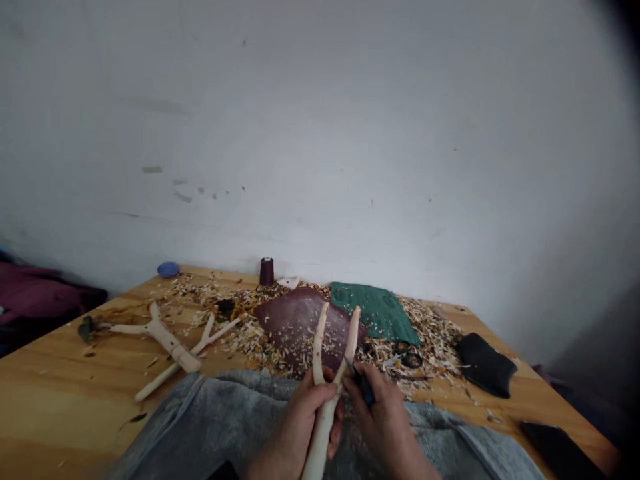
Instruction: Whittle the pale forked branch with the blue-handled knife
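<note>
Pine table (45,407), shavings (433,343) strewn across it, white wall (320,133) behind. Head view: peeled forked branch (326,417), long axis running forward and up, fork tips pointing away from the person. Left hand (300,420): fingers closed round the stem. Right hand (383,417): fingers closed on a knife (364,388), its blade against the right prong.

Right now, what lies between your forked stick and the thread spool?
Head view: a dark red pad strewn with wood shavings lies between the forked stick and spool.
</note>
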{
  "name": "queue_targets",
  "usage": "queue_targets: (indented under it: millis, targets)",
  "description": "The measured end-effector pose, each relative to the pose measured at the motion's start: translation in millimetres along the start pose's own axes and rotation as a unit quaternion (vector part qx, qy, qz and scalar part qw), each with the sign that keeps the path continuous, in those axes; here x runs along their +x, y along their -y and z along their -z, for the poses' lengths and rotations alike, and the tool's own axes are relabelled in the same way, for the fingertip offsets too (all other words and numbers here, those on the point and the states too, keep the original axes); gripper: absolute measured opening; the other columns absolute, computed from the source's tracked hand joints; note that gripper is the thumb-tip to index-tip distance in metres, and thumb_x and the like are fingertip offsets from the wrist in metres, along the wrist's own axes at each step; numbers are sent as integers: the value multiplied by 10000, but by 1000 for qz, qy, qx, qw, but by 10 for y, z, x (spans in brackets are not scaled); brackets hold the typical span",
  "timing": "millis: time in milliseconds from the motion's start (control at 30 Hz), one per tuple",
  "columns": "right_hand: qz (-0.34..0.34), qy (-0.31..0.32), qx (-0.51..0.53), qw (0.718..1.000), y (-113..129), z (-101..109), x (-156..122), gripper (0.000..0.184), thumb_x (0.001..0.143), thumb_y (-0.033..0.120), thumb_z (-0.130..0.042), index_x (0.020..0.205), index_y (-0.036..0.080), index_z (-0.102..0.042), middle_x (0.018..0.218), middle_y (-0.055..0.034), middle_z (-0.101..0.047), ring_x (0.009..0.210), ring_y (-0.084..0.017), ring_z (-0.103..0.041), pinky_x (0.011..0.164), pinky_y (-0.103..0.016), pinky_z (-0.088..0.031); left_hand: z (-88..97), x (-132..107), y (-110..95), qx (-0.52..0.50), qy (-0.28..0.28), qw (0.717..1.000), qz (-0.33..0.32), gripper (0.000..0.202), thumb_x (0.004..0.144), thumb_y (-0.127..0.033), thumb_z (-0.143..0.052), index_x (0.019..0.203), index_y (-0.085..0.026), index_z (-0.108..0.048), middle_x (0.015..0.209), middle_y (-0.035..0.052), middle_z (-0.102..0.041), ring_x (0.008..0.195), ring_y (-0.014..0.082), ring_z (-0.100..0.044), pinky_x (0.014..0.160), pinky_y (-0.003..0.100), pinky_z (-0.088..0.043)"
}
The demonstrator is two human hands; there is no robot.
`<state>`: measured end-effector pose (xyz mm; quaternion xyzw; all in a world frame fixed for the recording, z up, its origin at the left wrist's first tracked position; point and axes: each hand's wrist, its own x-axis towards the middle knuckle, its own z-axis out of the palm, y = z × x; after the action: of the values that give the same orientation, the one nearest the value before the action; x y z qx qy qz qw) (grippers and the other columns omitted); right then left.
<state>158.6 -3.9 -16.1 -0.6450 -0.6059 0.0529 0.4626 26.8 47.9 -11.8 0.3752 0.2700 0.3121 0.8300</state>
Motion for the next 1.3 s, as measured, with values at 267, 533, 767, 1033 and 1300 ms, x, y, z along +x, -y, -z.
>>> queue_targets:
  millis: [267, 533, 767, 1033, 1300]
  targets:
    - [36, -29, -112, 993, 68, 3, -13, 169, 866, 267, -419, 924, 207, -566, 772, -47, -675, 706, -189, -649, 623, -259, -450, -21, -56, -38, 3, 9, 1000, -16, 244, 680, -345, -589, 830, -213, -448, 528, -43, -572, 328, 82, -446, 293, 166, -336]
    - [15, -76, -145, 986, -127, 97, 56, 264, 893, 327, -388, 1034, 191, -565, 829, -81, -701, 678, -202, -667, 600, -269, -470, -31, -132, -144, -40, 7, 999, -29, 274, 651, -306, -615, 854, -212, -456, 566, -28, -594, 374, 84, -457, 321, 163, -335]
    - [27, 105, -224, 968, 126, 49, -32, 324, 817, 158, -456, 1098, 242, -596, 938, -45, -702, 808, -187, -666, 684, -237, -442, 42, -151, -131, -19, -34, 999, -34, 190, 588, -287, -606, 729, -176, -545, 502, -49, -528, 321, 58, -385, 311, 171, -284]
    - [-26, 177, -312, 933, 271, -28, -28, 320, 826, 138, -475, 1092, 251, -611, 928, -40, -694, 788, -188, -662, 636, -235, -391, 116, -124, -58, 82, -94, 992, 5, 203, 566, -344, -571, 464, -179, -510, 335, -49, -399, 273, 65, -339, 297, 186, -254]
    - [-51, 180, -356, 916, 192, -82, -18, 286, 882, 158, -438, 1104, 253, -591, 905, -48, -695, 754, -182, -664, 598, -235, -364, 147, -82, -42, 86, -82, 993, 21, 217, 591, -344, -562, 457, -186, -497, 321, -53, -380, 264, 71, -340, 288, 189, -247]
